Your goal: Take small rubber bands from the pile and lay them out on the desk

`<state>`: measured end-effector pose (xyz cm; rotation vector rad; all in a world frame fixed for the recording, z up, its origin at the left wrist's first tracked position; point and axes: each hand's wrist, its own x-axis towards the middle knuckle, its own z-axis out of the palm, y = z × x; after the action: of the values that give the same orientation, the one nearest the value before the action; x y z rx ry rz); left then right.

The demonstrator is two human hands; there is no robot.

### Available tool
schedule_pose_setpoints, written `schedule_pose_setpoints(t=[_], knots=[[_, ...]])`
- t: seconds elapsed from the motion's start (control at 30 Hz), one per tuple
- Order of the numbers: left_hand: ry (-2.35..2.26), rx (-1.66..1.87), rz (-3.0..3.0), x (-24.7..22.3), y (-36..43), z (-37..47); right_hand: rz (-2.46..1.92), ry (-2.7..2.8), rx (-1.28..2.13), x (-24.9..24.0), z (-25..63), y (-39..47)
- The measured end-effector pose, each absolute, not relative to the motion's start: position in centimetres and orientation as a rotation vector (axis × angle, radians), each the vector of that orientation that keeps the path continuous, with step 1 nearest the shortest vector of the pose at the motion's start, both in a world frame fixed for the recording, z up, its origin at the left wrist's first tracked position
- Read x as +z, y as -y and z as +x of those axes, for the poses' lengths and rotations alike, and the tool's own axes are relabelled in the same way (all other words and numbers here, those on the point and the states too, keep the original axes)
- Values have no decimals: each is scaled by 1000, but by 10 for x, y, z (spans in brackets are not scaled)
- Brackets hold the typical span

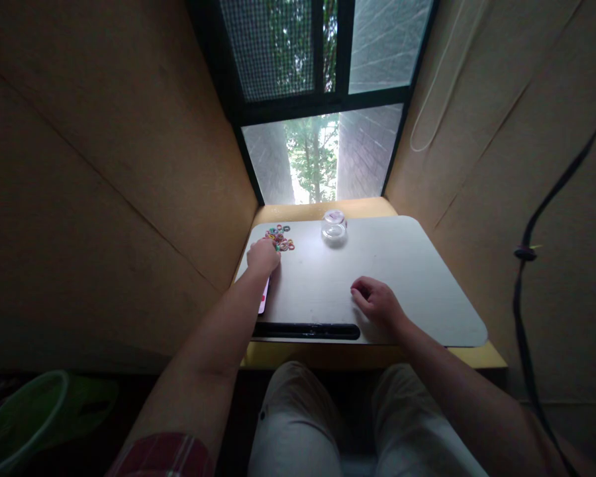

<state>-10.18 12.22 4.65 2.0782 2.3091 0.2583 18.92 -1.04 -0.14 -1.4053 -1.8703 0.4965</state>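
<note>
Small colourful rings that look like hair ties (281, 237) lie in a loose pile at the far left of the white board. My left hand (263, 257) is at the near edge of this pile, its fingers curled down; the hand itself hides the fingertips and whatever may be between them. Under my left wrist, a phone (263, 298) with a lit pink screen is partly covered. My right hand (375, 301) rests on the right half of the board, fingers curled in, with nothing visible in it. A clear round plastic jar (334, 228) stands at the back, apart from both hands.
The white tabletop (407, 265) has a black slotted strip (308, 330) along its front edge. A window (318, 152) lies behind it, with walls close on both sides. A dark cord (521, 291) hangs at the right. A green basket (44, 411) sits at lower left.
</note>
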Motion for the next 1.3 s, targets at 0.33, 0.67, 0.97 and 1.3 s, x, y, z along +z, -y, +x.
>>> schedule_pose_setpoints(t=[0.33, 0.67, 0.97, 1.3], knots=[[-2284, 234, 2072, 43, -127, -105, -1425, 1889, 479, 3, 189, 12], [-2276, 483, 2068, 43, -130, -116, -1425, 1891, 482, 4, 190, 12], [-1928, 1036, 1954, 49, -85, -78, -1414, 1875, 508, 0, 189, 12], [-1458, 893, 1977, 5, 15, 21, -1326, 1983, 475, -2, 192, 13]])
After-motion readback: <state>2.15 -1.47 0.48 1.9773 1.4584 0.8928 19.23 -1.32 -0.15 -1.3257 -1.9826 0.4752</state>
